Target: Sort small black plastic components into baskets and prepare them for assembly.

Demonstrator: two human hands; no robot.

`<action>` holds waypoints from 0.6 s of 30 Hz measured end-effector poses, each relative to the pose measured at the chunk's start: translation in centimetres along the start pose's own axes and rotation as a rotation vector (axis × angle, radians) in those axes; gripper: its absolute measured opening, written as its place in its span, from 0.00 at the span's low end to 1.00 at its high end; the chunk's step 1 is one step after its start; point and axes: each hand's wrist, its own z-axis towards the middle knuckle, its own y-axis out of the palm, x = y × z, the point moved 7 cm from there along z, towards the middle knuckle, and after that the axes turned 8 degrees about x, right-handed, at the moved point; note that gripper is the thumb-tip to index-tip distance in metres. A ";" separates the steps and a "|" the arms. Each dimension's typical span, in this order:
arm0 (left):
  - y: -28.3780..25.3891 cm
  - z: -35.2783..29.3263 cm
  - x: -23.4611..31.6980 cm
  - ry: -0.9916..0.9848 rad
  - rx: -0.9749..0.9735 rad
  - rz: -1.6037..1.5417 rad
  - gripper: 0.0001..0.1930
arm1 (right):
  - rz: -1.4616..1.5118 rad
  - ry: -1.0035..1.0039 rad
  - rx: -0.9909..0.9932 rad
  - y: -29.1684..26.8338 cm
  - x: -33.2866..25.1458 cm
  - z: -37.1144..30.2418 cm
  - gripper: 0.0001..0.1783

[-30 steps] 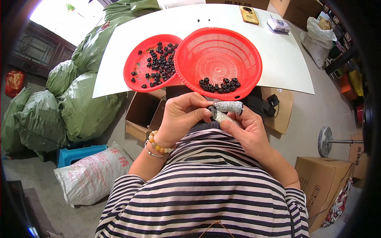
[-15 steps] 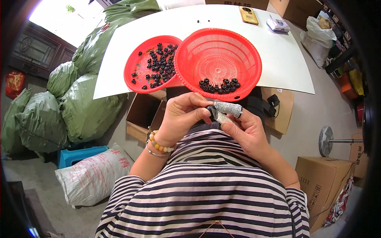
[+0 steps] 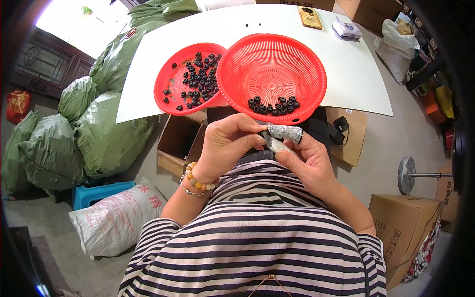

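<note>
In front of my striped shirt, my left hand [image 3: 228, 143] pinches a small black rubber-looking part [image 3: 264, 132], mostly hidden by the fingertips. My right hand [image 3: 309, 161] meets it there, gripping what looks like a small knife with a white-wrapped handle [image 3: 278, 145]. Its dark flat tip lies against the black part. A grey speckled finger sleeve [image 3: 285, 132] covers my right index finger. Just beyond my hands, a red slotted basket [image 3: 269, 52] holds several round black parts [image 3: 274, 106] at its near side. Left of it, a shallow red tray [image 3: 166, 74] bears many more black parts [image 3: 198, 81].
Both red containers stand on a white table [image 3: 346, 74], with a phone [image 3: 310, 18] and a white packet [image 3: 347, 29] at its far right. Green sacks [image 3: 111, 133] crowd the left. An opened carton [image 3: 175, 148] sits under the table; another carton [image 3: 403, 222] stands at right.
My left fingertips have closed further over the black part, so less of it shows. Both hands stay close together in nearly the same place.
</note>
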 end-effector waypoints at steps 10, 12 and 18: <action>-0.1 0.0 0.0 0.010 0.002 0.011 0.07 | 0.014 -0.013 0.000 0.1 0.1 0.0 0.19; -0.1 0.0 0.0 0.012 -0.001 0.008 0.07 | 0.013 -0.008 0.004 0.1 0.1 0.0 0.19; 0.0 0.0 0.1 -0.001 0.006 -0.016 0.07 | 0.007 0.001 0.022 -0.1 0.3 0.0 0.19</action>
